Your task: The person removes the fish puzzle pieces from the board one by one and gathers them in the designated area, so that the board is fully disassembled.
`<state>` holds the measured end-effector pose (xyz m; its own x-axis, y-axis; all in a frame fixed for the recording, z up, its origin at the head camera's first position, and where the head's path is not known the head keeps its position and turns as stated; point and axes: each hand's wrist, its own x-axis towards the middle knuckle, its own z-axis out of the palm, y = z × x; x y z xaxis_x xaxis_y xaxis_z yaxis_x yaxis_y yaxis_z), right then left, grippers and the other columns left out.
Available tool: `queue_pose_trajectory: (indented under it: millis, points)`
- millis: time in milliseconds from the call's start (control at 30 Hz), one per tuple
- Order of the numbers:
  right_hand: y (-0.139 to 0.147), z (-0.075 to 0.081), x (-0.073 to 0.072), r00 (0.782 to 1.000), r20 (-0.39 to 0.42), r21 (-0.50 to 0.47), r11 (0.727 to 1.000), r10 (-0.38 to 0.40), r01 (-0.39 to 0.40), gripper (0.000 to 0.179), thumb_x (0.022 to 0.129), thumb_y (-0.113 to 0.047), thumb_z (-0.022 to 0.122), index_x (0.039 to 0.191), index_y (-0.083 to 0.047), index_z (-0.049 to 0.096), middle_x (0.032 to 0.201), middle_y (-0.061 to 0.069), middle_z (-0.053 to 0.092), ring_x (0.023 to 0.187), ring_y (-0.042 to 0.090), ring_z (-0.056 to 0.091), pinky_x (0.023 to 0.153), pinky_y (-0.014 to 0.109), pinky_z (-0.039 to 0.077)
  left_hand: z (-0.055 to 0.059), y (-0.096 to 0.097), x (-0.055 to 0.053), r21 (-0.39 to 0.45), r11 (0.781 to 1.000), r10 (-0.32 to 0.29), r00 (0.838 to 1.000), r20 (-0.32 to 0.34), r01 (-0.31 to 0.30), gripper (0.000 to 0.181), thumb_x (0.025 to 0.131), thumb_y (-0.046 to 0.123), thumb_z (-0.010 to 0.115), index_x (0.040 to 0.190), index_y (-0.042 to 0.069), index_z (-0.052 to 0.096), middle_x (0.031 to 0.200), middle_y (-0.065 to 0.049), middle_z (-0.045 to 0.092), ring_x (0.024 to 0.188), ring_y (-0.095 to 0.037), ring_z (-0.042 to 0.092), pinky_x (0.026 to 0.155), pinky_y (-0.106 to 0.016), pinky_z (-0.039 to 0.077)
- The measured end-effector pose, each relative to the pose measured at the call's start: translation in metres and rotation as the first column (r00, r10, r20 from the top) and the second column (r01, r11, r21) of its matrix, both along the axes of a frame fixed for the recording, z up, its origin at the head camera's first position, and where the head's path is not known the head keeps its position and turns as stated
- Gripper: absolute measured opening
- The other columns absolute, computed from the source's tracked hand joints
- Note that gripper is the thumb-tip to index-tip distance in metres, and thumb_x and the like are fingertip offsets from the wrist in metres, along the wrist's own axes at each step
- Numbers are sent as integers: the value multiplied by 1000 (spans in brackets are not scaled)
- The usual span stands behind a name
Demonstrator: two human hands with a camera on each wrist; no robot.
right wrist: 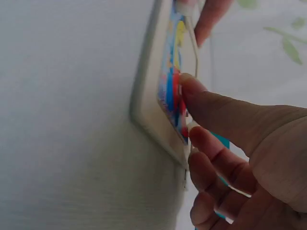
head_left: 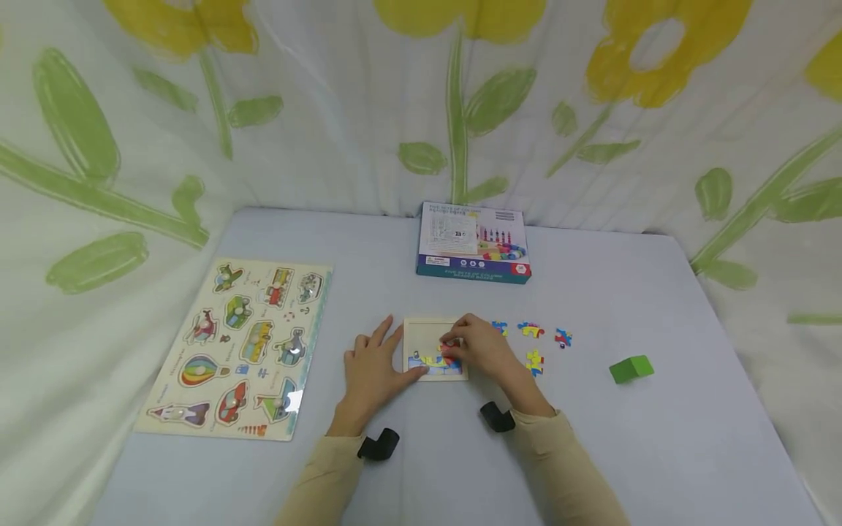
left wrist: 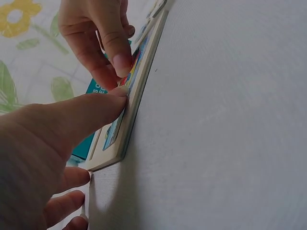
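A small wooden puzzle tray (head_left: 421, 332) lies in front of me, with joined colourful jigsaw pieces (head_left: 427, 362) along its near side. My left hand (head_left: 371, 372) rests at the tray's left side, fingers spread, its thumb reaching over the near rim onto the pieces. Over the tray's right part, my right hand (head_left: 488, 354) pinches a red jigsaw piece (right wrist: 183, 104) between thumb and fingers, right at the joined pieces. The fingers partly hide that piece. In the left wrist view, the left thumb (left wrist: 91, 112) lies close to the right fingertips.
Right of the tray lie several loose jigsaw pieces (head_left: 535, 362). Farther right is a green block (head_left: 631, 369). A boxed toy set (head_left: 472, 245) sits at the back, and a large peg puzzle board (head_left: 240, 351) with vehicle pictures is on the left.
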<state>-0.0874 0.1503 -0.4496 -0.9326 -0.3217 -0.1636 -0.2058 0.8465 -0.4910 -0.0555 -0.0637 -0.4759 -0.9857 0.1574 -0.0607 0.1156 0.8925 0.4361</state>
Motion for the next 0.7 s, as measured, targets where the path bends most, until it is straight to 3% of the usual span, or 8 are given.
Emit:
queue_pose_trajectory:
  millis: [267,500,700]
  points:
    - [0,-2,-4,994,113,-106,994,0,12,13,90,-16,80,99,-9,76,96,5,71,84,14,55,78,27,47,-3,0,7,20,1000,10,1000,-14,-10,89,76,64,81,147,15,59,162,-9,48,102,-31,52,72,-37,34]
    - [11,0,-1,995,72,-199,978,71,-56,13,96,-13,72,108,-10,77,103,6,77,92,18,67,88,37,57,-1,0,5,18,1000,21,1000,-7,-21,88,76,61,82,148,16,58,163,-9,47,102,-31,52,74,-38,35]
    - [28,4,-1,999,54,-296,955,0,16,25,97,-13,71,122,-7,74,107,9,77,90,17,67,79,24,55,5,1,3,10,1000,12,1000,2,-12,88,77,62,81,148,15,58,163,-10,46,103,-31,51,74,-39,36]
